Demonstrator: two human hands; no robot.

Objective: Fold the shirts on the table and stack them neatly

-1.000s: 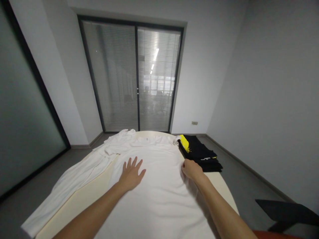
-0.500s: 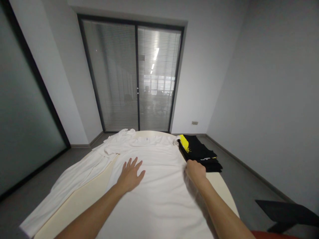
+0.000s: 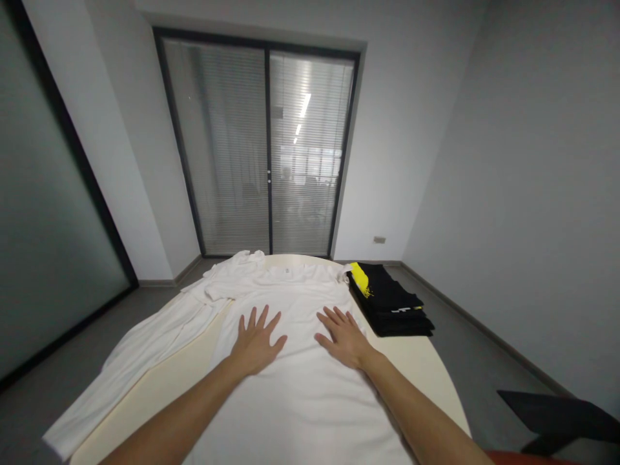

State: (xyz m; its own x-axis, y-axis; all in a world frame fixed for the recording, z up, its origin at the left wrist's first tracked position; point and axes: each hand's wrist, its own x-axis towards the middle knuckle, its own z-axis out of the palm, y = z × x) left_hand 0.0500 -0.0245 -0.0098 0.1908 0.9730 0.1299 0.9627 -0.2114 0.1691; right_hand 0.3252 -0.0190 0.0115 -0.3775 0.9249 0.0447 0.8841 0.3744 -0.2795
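A white shirt point(image 3: 300, 394) lies spread over the table, its neckline at the far end. My left hand point(image 3: 256, 342) rests on the left part of the shirt with its fingers spread. On the right part of the same shirt lies my right hand point(image 3: 343, 339), palm down, fingers apart. Neither hand grips the cloth. Another white garment point(image 3: 159, 336) with a long sleeve stretches along the table's left edge. Folded black clothes point(image 3: 392, 300) with a yellow print are stacked just beyond my right hand, at the table's right side.
The pale table point(image 3: 433, 378) has a rounded edge on the right. A black chair part point(image 3: 557, 413) stands at the lower right, beside something red. Glass doors point(image 3: 266, 148) with blinds are in the far wall.
My right hand has moved left from the shirt's right edge onto its front and opened from a closed grip. My left hand has barely moved.
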